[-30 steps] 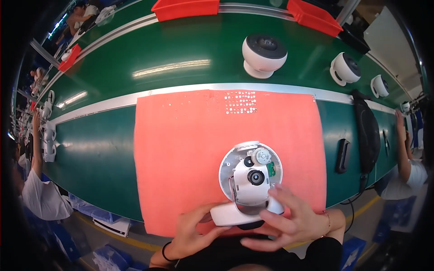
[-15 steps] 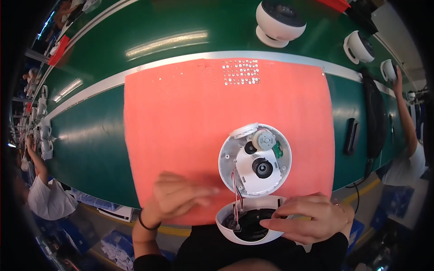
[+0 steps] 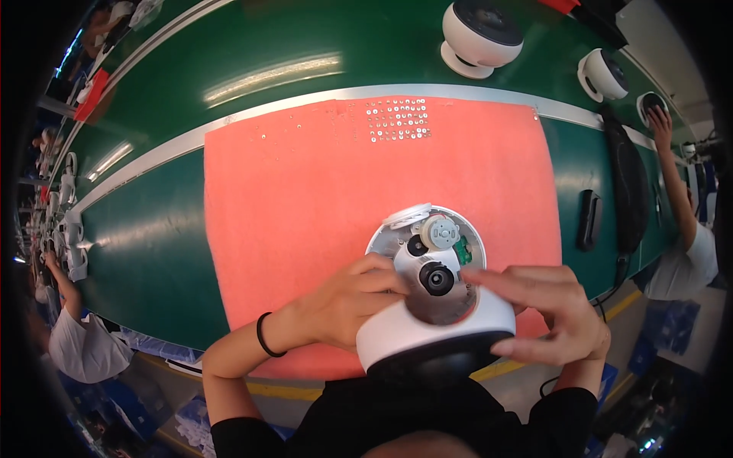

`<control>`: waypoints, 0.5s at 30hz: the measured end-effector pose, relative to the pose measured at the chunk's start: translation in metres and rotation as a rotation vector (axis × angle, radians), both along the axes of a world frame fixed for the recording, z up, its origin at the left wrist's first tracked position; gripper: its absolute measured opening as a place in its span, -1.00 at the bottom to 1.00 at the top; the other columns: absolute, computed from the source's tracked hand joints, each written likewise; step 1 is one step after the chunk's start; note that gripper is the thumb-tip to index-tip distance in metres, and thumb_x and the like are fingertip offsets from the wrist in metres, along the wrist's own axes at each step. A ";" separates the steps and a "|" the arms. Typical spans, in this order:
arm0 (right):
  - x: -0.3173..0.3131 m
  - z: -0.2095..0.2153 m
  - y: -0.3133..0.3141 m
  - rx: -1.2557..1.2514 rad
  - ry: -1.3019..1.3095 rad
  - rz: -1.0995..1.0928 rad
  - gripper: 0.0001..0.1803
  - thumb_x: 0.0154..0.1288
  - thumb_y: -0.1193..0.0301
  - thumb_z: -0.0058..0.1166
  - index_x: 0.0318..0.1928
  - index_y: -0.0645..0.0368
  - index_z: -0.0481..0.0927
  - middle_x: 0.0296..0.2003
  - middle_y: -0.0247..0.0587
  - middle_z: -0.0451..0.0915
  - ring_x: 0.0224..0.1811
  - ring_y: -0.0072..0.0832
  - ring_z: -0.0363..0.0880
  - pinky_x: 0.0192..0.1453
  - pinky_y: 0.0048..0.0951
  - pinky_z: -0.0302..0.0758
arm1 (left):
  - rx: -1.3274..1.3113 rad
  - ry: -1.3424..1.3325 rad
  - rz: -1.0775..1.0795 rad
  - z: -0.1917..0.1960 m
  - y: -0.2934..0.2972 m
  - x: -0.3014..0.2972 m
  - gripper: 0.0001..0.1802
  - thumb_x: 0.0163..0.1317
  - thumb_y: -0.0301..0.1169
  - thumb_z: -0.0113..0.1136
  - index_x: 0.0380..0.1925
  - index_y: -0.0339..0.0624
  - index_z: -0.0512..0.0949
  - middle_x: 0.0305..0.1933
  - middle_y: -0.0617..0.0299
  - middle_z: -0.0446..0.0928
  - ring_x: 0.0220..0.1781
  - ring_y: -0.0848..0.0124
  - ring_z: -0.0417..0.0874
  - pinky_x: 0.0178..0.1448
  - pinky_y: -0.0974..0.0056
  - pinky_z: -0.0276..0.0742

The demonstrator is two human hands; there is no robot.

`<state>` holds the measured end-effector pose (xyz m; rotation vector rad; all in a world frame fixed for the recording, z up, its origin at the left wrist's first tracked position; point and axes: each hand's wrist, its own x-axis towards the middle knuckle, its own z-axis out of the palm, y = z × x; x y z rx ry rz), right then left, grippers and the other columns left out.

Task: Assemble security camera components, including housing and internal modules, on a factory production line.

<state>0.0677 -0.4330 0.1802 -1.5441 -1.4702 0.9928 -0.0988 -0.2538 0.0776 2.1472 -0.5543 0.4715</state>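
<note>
On the pink mat [image 3: 305, 229] lies the open white round shell [image 3: 479, 240] of a dome camera. Inside it are a black lens [image 3: 436, 278], a grey motor [image 3: 440, 232] and a bit of green circuit board [image 3: 463, 250]. My right hand [image 3: 553, 313] grips the right side of the white cover [image 3: 427, 328] with its black front, thumb low and fingers above. The cover is tilted up before the shell, hiding its near part. My left hand [image 3: 355, 298] is curled between shell and cover, its fingertips hidden. A white round part [image 3: 408, 216] leans at the shell's far rim.
Rows of small screws [image 3: 398, 120] stand at the mat's far edge. A finished white camera [image 3: 481, 38] is on the green bench beyond, another [image 3: 603, 75] farther right. A black object [image 3: 589, 220] lies right of the mat. A co-worker's hand [image 3: 658, 122] touches a camera at right.
The cover has turned from inside-up to black front toward me, and moved up against the shell. My left hand has moved right to the gap between them. My right hand has risen with the cover.
</note>
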 end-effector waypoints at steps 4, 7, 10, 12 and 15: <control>0.006 0.005 0.011 -0.282 0.386 -0.247 -0.28 -0.15 0.43 0.17 0.12 0.43 0.34 -0.29 -0.09 0.57 -0.30 -0.48 0.56 -0.25 -0.57 0.45 | -0.142 0.005 0.050 -0.013 0.003 -0.004 -0.66 -0.15 -0.27 0.32 -0.35 -0.18 0.53 -0.26 0.22 0.43 -0.21 0.27 0.37 -0.13 0.25 0.34; 0.018 0.011 0.019 -0.357 0.359 -0.240 -0.31 -0.10 0.44 0.16 0.13 0.42 0.34 -0.20 -0.03 0.56 -0.20 -0.50 0.55 -0.12 -0.58 0.40 | -0.006 -0.136 -0.004 -0.010 0.015 0.007 -0.74 -0.06 -0.33 0.25 -0.35 -0.20 0.51 -0.29 0.20 0.42 -0.21 0.25 0.37 -0.15 0.19 0.35; 0.029 0.017 0.032 -0.230 0.171 -0.100 -0.34 -0.07 0.43 0.15 0.12 0.41 0.35 -0.22 -0.06 0.57 -0.23 -0.52 0.54 -0.15 -0.58 0.40 | 0.040 -0.165 -0.056 -0.003 0.017 0.012 -0.80 -0.01 -0.37 0.21 -0.39 -0.21 0.48 -0.29 0.11 0.41 -0.32 0.22 0.39 -0.19 0.16 0.35; 0.031 0.019 0.044 -0.102 0.152 -0.027 -0.38 -0.05 0.45 0.14 0.10 0.39 0.39 -0.30 -0.10 0.56 -0.34 -0.50 0.52 -0.24 -0.55 0.39 | -0.116 0.026 -0.038 0.010 0.016 0.015 -0.94 -0.07 -0.51 0.13 -0.52 -0.24 0.50 -0.38 0.16 0.47 -0.25 0.23 0.48 -0.06 0.15 0.36; 0.024 0.029 0.065 0.112 -0.063 0.271 -0.43 -0.02 0.50 0.11 0.09 0.36 0.40 -0.44 -0.15 0.48 -0.47 -0.39 0.43 -0.38 -0.43 0.34 | -0.066 0.188 -0.082 0.008 0.026 0.018 -0.92 -0.13 -0.51 0.13 -0.55 -0.24 0.48 -0.41 0.15 0.44 -0.27 0.23 0.46 -0.04 0.20 0.37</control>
